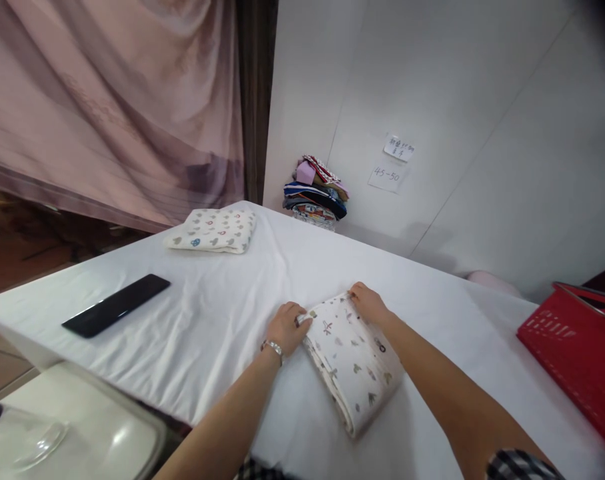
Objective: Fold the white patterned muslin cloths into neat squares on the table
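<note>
Clear glassware (35, 443) on a cream surface (89, 417), low at left. Next, on the white-covered counter (217, 307), a glossy black slab (117, 305) and a folded mushroom-print cloth (212, 231). Then, pinched at one corner by the half-closed left hand (286, 327), at another by the curled right hand (368, 303), a folded leaf-print cloth (355, 363). Rightmost, a red basket (572, 353).

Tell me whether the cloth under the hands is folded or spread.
Folded: the cloth lies as a compact block, with stacked layers showing along its edge.
</note>
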`<state>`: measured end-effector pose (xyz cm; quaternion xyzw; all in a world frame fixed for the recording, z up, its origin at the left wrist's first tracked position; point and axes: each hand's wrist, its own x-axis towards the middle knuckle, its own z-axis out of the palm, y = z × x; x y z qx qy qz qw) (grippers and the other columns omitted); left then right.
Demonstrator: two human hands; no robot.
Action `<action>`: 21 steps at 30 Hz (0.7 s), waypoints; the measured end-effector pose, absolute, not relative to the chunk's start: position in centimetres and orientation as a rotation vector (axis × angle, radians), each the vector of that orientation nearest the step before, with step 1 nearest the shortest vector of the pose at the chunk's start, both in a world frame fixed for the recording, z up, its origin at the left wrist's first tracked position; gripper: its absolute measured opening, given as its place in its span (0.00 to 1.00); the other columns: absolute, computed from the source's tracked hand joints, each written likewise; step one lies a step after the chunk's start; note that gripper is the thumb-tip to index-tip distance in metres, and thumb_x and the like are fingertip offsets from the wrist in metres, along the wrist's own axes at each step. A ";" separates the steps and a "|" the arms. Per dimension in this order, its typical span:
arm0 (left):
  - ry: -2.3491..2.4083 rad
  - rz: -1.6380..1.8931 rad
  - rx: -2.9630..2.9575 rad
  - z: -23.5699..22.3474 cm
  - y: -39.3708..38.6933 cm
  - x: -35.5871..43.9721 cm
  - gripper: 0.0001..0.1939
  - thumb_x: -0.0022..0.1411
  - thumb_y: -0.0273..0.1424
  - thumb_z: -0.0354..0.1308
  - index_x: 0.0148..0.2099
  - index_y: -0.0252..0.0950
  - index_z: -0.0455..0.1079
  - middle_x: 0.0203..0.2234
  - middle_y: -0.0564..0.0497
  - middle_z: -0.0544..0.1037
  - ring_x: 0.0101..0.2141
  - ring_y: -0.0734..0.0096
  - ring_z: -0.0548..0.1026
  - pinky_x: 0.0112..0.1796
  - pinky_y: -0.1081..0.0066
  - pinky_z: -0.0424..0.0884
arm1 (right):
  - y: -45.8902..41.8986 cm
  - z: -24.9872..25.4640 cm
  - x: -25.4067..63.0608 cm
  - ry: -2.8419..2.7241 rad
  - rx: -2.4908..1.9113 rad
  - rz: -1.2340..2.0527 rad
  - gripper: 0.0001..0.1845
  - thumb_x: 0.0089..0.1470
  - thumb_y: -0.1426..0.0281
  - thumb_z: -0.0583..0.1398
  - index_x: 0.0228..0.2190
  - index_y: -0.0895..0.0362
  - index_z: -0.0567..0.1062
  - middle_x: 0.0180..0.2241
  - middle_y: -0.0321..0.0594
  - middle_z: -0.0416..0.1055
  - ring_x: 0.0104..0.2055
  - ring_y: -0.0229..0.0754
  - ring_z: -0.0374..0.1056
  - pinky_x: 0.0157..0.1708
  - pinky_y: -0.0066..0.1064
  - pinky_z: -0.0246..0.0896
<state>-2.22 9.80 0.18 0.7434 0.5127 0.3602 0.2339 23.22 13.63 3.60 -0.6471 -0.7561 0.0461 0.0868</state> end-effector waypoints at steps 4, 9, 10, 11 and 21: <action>1.405 1.005 2.032 0.0 10.0 -2.1 0.07 0.52 0.33 0.53 0.33 0.37 0.65 0.33 0.51 0.68 0.36 0.68 0.66 0.37 0.69 0.63 | 14.2 4.0 23.4 -2.228 -1.929 0.133 0.10 0.53 0.72 0.47 0.32 0.56 0.68 0.34 0.38 0.66 0.33 0.36 0.60 0.32 0.25 0.49; 1.406 1.015 2.041 -0.1 10.0 -2.0 0.04 0.52 0.32 0.52 0.31 0.37 0.64 0.32 0.51 0.68 0.36 0.69 0.66 0.37 0.69 0.63 | 15.1 3.2 23.1 -2.178 -1.915 0.123 0.10 0.53 0.73 0.46 0.30 0.56 0.66 0.33 0.38 0.66 0.34 0.36 0.60 0.33 0.25 0.49; 1.414 1.012 2.045 -0.1 10.0 -2.0 0.04 0.52 0.32 0.52 0.31 0.37 0.64 0.32 0.51 0.67 0.36 0.69 0.66 0.37 0.69 0.62 | 15.2 3.0 23.0 -2.175 -1.909 0.125 0.10 0.53 0.74 0.46 0.30 0.56 0.66 0.33 0.38 0.66 0.34 0.37 0.60 0.34 0.26 0.49; 1.421 1.013 2.051 -0.1 10.0 -2.0 0.04 0.53 0.32 0.52 0.30 0.37 0.64 0.31 0.51 0.67 0.35 0.69 0.66 0.37 0.70 0.62 | 15.3 2.8 22.9 -2.172 -1.903 0.128 0.10 0.53 0.74 0.46 0.30 0.56 0.66 0.33 0.38 0.66 0.34 0.37 0.60 0.34 0.26 0.49; 1.410 1.020 2.099 -0.3 10.2 -2.0 0.05 0.55 0.32 0.50 0.28 0.37 0.63 0.29 0.52 0.67 0.33 0.71 0.65 0.34 0.71 0.61 | 15.7 3.5 24.9 -2.290 -1.763 0.244 0.12 0.51 0.74 0.49 0.37 0.56 0.69 0.38 0.39 0.67 0.40 0.37 0.61 0.40 0.26 0.52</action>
